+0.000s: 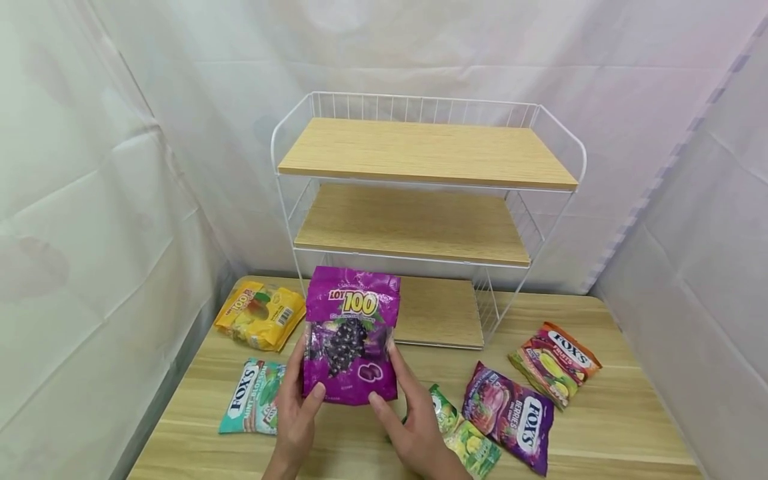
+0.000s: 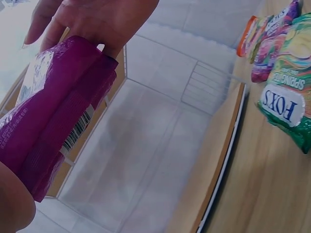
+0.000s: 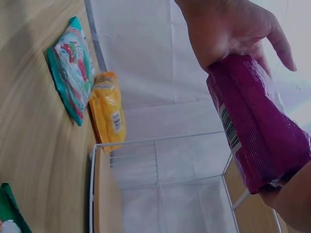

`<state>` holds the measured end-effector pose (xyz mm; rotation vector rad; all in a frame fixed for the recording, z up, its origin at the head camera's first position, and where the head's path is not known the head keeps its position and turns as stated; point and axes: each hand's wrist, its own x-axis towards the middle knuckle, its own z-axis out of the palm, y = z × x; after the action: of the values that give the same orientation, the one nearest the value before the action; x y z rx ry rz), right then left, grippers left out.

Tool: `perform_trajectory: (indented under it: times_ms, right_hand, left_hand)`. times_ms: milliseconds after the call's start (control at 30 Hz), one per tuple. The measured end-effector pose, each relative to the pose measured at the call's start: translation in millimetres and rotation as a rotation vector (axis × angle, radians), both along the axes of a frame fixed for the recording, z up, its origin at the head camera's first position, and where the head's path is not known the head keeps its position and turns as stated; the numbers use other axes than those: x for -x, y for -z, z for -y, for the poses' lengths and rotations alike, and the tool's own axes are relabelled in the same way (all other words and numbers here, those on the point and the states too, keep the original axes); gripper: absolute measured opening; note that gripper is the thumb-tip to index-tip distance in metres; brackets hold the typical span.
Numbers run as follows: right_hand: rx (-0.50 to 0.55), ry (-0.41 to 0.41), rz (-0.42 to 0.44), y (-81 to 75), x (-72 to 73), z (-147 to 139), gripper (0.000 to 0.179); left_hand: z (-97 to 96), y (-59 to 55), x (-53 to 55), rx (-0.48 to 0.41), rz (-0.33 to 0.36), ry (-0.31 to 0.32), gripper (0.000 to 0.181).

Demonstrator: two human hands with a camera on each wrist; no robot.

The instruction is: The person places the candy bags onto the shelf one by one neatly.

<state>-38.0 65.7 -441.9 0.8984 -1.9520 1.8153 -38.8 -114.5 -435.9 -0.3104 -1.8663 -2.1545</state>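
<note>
Both hands hold up a purple LOT 100 candy bag, upright, its printed front with dark berries toward the head camera. My left hand grips the bag's left side, thumb at the lower front. On the opposite side my right hand grips it the same way, thumb near the bottom right corner. The wrist views show the back of the purple bag, with a seam and a barcode. The bag is above the table, in front of the lowest level of a white wire rack with wooden shelves.
On the left of the table lie a yellow LOT 100 bag and a teal FOX'S bag. To the right are a green candy bag, partly behind my right hand, a purple FOX'S Berries bag and an orange FOX'S Fruits bag.
</note>
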Motion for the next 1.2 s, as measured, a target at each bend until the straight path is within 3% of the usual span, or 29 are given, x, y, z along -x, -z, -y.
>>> perform_trajectory:
  times_ms: [333, 667, 833, 1000, 1200]
  right_hand:
    - [0.007, -0.018, -0.050, -12.4, 7.0, -1, 0.073]
    - [0.029, -0.051, -0.056, -54.2, 5.6, -4, 0.073]
    - [0.031, -0.049, -0.116, -50.6, 11.6, -4, 0.073]
    - [0.030, -0.061, -0.086, -39.2, 20.0, -6, 0.075]
    - [0.027, -0.090, -0.086, -41.1, 25.5, -4, 0.075]
  left_hand:
    - [-0.9, -11.2, 7.7, -0.003, -0.092, 0.023, 0.064]
    - [-5.3, -20.3, 15.2, -0.048, -0.114, 0.052, 0.064]
    - [-6.6, -24.1, 18.7, -0.040, -0.145, 0.045, 0.065]
    - [-6.3, -28.6, 22.6, -0.025, -0.168, 0.043, 0.066]
    - [-3.7, -34.2, 29.9, -0.068, -0.287, 0.078, 0.066]
